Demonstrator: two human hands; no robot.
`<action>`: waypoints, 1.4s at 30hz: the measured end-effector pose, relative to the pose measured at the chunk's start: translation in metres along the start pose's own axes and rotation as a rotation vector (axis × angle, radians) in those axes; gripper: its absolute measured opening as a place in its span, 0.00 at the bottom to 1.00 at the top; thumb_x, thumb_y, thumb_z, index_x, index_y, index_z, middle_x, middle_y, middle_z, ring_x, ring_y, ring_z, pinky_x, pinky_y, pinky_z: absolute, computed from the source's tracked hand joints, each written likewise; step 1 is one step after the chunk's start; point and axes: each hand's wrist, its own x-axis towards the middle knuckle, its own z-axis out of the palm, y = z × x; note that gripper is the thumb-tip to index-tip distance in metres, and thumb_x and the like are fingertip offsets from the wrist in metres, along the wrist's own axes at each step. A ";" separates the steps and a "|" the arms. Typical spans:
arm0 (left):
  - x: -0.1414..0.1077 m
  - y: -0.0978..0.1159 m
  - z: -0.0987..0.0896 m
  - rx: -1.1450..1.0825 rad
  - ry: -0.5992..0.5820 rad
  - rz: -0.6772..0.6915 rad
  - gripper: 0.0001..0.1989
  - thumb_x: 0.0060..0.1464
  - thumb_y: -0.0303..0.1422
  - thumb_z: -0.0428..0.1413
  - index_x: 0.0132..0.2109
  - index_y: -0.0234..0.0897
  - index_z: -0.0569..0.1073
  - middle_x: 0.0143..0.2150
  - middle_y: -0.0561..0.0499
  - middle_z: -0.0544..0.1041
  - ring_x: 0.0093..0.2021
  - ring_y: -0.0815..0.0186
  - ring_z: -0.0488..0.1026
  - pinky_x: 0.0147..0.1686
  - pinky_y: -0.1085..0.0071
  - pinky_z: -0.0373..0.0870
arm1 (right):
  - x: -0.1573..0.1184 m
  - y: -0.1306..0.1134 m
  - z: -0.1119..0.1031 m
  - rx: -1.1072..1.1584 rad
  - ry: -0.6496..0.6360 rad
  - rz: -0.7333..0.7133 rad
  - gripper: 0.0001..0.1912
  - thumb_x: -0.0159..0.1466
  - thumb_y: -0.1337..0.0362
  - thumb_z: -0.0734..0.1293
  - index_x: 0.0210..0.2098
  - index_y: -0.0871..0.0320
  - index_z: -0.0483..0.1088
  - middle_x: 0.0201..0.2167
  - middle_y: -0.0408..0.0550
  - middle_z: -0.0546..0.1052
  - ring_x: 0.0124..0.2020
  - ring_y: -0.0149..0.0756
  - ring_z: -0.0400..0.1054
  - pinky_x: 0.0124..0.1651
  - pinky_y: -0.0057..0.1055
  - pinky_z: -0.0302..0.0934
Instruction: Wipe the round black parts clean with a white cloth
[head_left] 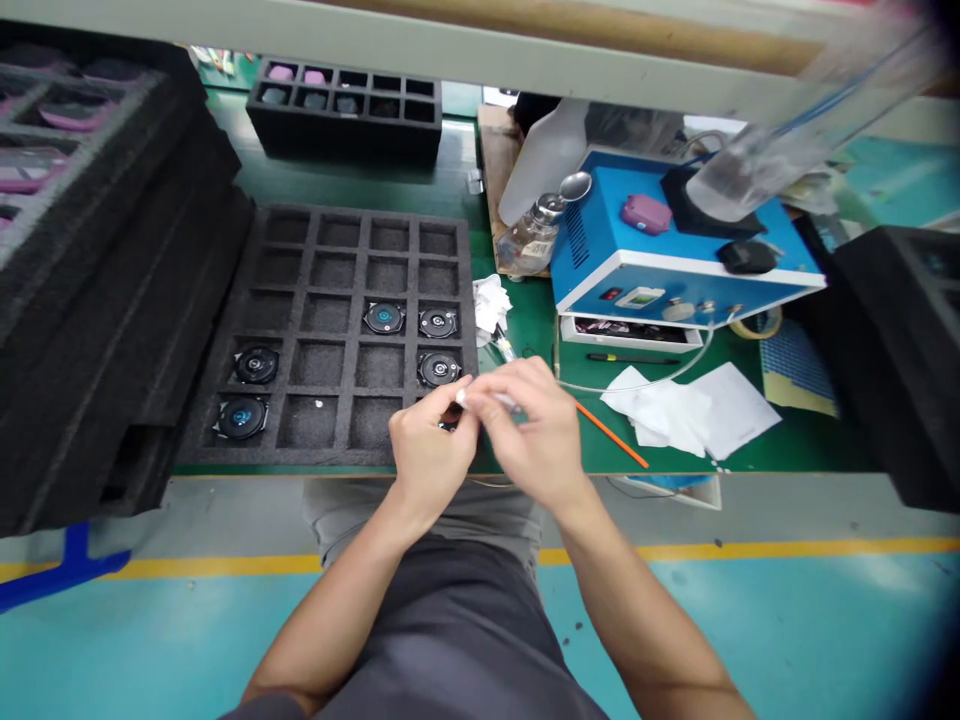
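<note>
My left hand and my right hand meet at the front right corner of a black foam tray. The thumb and fingers of each are pinched together. Between them shows a small white piece, too small to name; a pale, thin part of something also shows at the right fingers. Whatever the left fingers hold is mostly hidden. Round dark watch-like modules sit in several tray pockets, among them one just beyond my left fingertips and one at the near left. Part of another dark piece shows beneath my left hand.
Stacked foam trays rise at the left. A blue machine with a thin clear tube stands at the back right, beside a glass bottle. White wipes and an orange stick lie on the green bench. A shelf beam crosses above.
</note>
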 end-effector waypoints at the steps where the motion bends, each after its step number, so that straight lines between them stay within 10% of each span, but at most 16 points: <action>1: 0.000 -0.001 0.000 -0.003 -0.005 0.000 0.13 0.56 0.29 0.61 0.47 0.40 0.84 0.40 0.50 0.86 0.33 0.63 0.81 0.37 0.69 0.75 | 0.000 0.000 0.001 -0.046 0.005 -0.040 0.08 0.69 0.65 0.67 0.35 0.52 0.78 0.31 0.45 0.79 0.36 0.40 0.68 0.42 0.40 0.63; 34: -0.001 -0.005 0.000 0.048 -0.024 0.080 0.13 0.56 0.26 0.60 0.47 0.40 0.83 0.39 0.51 0.86 0.33 0.65 0.82 0.35 0.70 0.77 | -0.002 0.015 0.001 -0.207 0.041 -0.252 0.04 0.68 0.67 0.70 0.36 0.54 0.77 0.30 0.45 0.78 0.36 0.39 0.66 0.41 0.40 0.59; 42: 0.002 -0.001 -0.004 -0.287 0.013 0.029 0.06 0.55 0.27 0.64 0.39 0.36 0.74 0.49 0.42 0.84 0.46 0.61 0.84 0.41 0.72 0.81 | 0.008 0.019 -0.001 -0.094 0.189 -0.031 0.05 0.66 0.68 0.70 0.33 0.54 0.76 0.30 0.44 0.77 0.35 0.37 0.68 0.40 0.38 0.62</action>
